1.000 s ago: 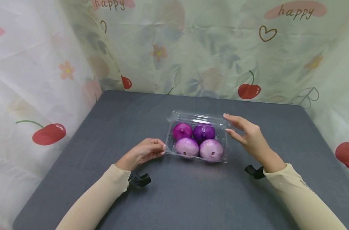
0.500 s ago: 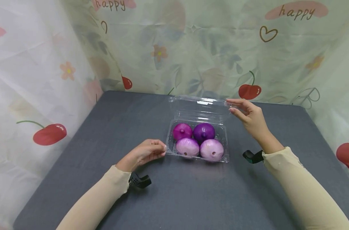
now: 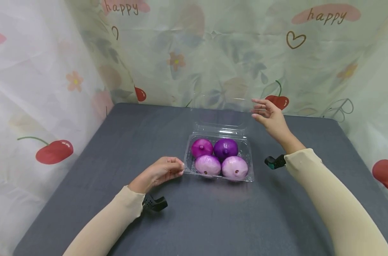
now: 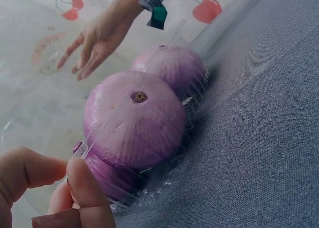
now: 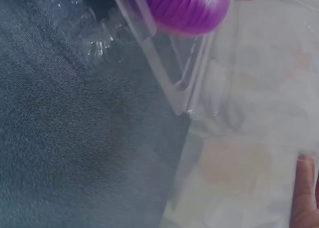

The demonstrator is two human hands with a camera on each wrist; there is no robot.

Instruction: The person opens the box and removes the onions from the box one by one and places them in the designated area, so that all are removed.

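A clear plastic clamshell container [image 3: 251,167] sits on the table with its lid [image 3: 219,126] raised at the back. Inside are several purple onions: a magenta one [image 3: 202,147], a deep violet one [image 3: 226,147], and two paler ones at the front, the left pale onion [image 3: 207,164] and the right pale onion [image 3: 234,167]. My left hand [image 3: 163,170] pinches the container's front left rim between thumb and fingertips, seen closely in the left wrist view. My right hand [image 3: 271,119] is at the right edge of the upright lid, its fingers extended and spread from the thumb.
A dark grey cloth covers the table [image 3: 142,128]. Behind it hangs a pale curtain [image 3: 213,53] printed with cherries and flowers. Each wrist wears a black camera mount, such as the left mount [image 3: 155,203].
The lid has swung up and back from low over the onions to nearly upright. My right hand has risen and moved away with it, its fingers now loosened; the left hand has stayed put.
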